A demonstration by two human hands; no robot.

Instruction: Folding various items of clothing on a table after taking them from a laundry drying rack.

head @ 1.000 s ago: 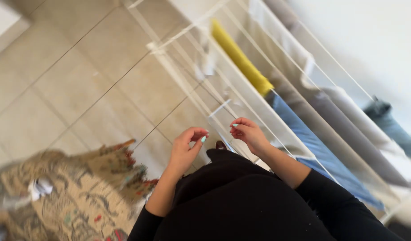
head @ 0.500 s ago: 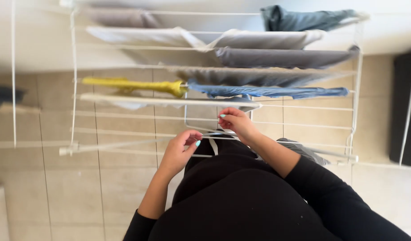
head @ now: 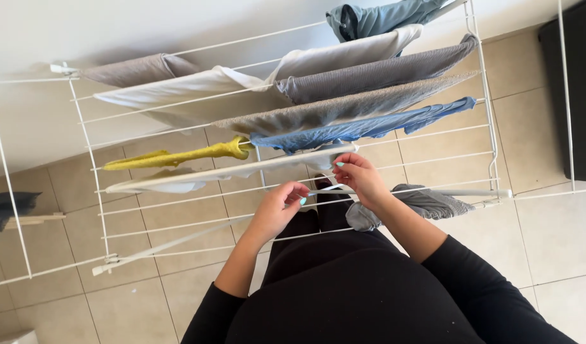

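What the fingers pinch is hard to make out: a thin pale strip (head: 326, 188) runs between the 2 hands, partly covered by them. The white drying rack (head: 89, 162) is cut off at the left and right edges; its near rails lie bare. The left hand (head: 279, 207) pinches the strip's end, and the right hand (head: 360, 178) grips the other end, just above a grey cloth (head: 426, 204).

No packages, labels, signs or screens visible.
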